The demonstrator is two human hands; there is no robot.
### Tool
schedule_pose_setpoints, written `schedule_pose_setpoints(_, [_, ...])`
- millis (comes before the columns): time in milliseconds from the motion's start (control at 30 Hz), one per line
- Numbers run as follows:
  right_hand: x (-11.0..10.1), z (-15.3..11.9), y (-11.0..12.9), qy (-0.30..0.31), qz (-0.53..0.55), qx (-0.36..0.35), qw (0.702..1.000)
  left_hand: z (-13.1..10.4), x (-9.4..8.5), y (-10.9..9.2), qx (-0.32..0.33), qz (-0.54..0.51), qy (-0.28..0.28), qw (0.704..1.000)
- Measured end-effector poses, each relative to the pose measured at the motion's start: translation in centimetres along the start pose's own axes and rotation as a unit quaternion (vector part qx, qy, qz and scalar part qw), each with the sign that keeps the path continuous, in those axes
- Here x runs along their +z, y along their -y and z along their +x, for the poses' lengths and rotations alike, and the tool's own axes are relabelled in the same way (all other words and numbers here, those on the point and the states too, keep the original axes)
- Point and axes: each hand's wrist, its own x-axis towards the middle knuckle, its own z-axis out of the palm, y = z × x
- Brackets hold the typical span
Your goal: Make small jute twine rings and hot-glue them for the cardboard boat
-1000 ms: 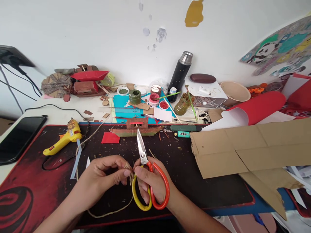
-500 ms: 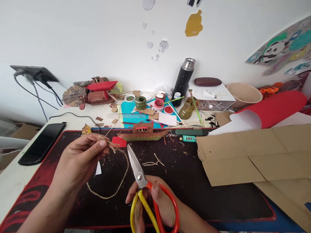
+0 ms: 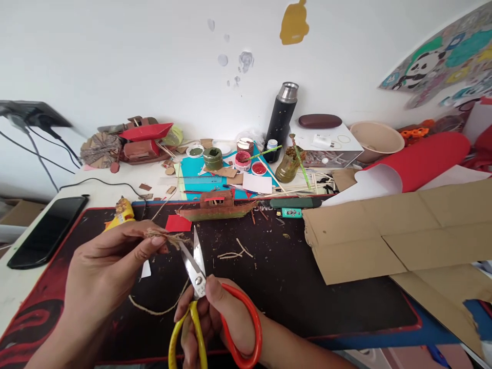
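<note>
My left hand (image 3: 115, 261) pinches a bunch of frayed twine (image 3: 175, 238) between thumb and fingers, with a long strand looping down onto the dark mat. In my right hand (image 3: 219, 307) is a pair of scissors (image 3: 198, 279) with one red and one yellow handle. Their blades stand apart, the left blade's tip close beside the twine ends. Behind lies a small model boat (image 3: 215, 206), brown above and greenish below. Short twine pieces (image 3: 236, 252) rest on the mat right of the blades. A red paper piece (image 3: 179, 223) lies just behind the twine.
Paint jars (image 3: 212, 159), a black thermos (image 3: 282, 118) and a murky jar with a brush (image 3: 288, 166) stand at the back. Folded cardboard (image 3: 357, 241) covers the right side. A phone (image 3: 48, 230) and a yellow glue gun (image 3: 122, 212) are at left.
The scissors have opened and moved left, up to the twine ends. My left hand still pinches the twine. The whole view has shifted a little.
</note>
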Motion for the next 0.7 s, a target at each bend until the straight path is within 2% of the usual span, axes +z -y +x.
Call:
schedule_pose_setpoints(133, [0.4,0.5,0.4,0.019,0.028,-0.016,0.999,-0.4,-0.3,0.4,0.021,0.035,0.027,0.999])
schedule_pose_setpoints(267, [0.3,1.0,-0.4,0.048,0.042,-0.015,0.998,-0.6,-0.1,0.9,0.037,0.038,0.029,0.998])
schedule_pose_setpoints(700, [-0.5,1.9,-1.7,0.076,0.079,-0.033,0.993,-0.5,-1.1,1.8,0.059,0.048,0.057,0.995])
